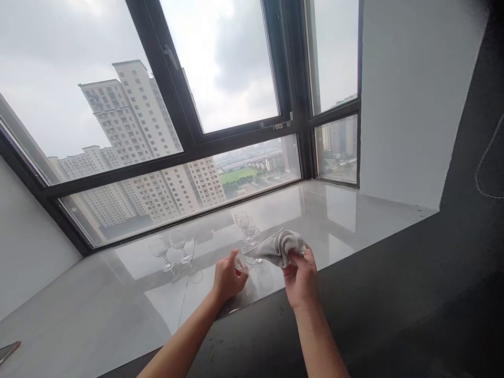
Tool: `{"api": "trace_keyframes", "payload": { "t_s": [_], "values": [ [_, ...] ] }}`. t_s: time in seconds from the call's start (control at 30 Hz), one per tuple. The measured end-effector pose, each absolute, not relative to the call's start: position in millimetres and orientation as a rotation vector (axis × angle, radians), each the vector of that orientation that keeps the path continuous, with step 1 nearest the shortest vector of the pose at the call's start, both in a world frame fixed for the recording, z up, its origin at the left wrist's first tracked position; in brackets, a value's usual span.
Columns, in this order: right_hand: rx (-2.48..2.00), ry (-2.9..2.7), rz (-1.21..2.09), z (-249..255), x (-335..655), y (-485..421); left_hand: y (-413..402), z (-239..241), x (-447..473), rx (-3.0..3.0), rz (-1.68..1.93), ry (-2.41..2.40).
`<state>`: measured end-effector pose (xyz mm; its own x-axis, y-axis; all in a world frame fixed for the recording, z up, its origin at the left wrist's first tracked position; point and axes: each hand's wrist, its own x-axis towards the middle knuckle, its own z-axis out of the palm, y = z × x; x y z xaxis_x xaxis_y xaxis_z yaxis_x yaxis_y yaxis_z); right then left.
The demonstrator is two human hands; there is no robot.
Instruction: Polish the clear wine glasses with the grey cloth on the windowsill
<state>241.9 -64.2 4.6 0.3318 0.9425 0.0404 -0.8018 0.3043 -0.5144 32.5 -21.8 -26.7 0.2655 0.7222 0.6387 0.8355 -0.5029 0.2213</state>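
My left hand (pixel 229 276) is closed around the foot of a clear stemmed glass (pixel 239 260), just above the front part of the sill. A grey-white cloth (pixel 273 249) is bunched in my right hand (pixel 301 278), its loose end reaching toward the glass. The cloth and fingers cover much of the glass, so whether the cloth touches it is hard to tell. Behind my hands several clear stemmed glasses (pixel 250 232) stand in a row. Two more, one stemmed glass (pixel 160 250) and another beside it (pixel 180 240), stand upright to the left.
The glossy pale window sill (pixel 129 283) mirrors the windows and ends in a front edge above a dark area. Dark window frames (pixel 189 147) rise behind it. A white wall (pixel 405 105) stands at the right. A thin dark-edged object (pixel 10 350) lies at the lower left.
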Motion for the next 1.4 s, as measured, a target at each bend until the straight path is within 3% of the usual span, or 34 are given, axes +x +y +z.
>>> {"api": "trace_keyframes", "payload": {
  "t_s": [0.9,1.03,1.17,1.27,1.4],
  "values": [
    [-0.881,-0.944,0.847,6,213,-71,-24,-23,36,-2.432,-0.975,-1.555],
    [-0.827,-0.898,0.878,9,213,-73,-20,-24,33,-2.450,-1.179,-1.650],
    [-0.774,-0.879,0.909,13,215,-77,-10,-22,27,-2.371,-1.638,-1.792],
    [-0.777,-0.873,0.920,14,220,-78,-1,-20,18,-2.113,-1.930,-1.928],
    [-0.787,-0.797,0.929,13,230,-75,11,-25,6,-1.749,-2.057,-2.162]
  ]
}}
